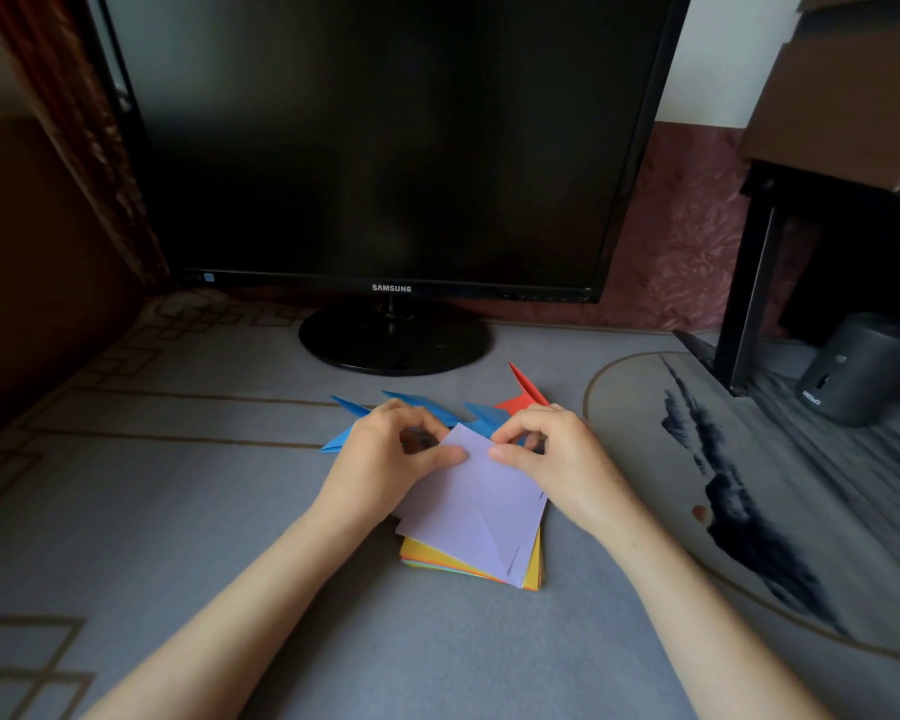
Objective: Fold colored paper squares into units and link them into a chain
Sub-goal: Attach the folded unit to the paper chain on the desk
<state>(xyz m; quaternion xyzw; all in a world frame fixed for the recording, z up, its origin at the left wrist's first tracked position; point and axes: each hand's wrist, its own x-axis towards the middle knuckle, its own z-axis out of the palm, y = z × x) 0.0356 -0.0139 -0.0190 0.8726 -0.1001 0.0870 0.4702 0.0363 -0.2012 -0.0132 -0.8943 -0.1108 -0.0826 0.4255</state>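
A lilac paper square lies tilted on top of a stack of colored paper squares, a diagonal crease running across it. My left hand pinches its far corner from the left, and my right hand pinches the same corner from the right. Behind my hands lie folded blue units and a folded red unit, partly hidden by my fingers.
A black monitor stands on its round base just beyond the papers. A grey patterned mat covers the surface. A dark cylinder and a black stand leg sit at the right.
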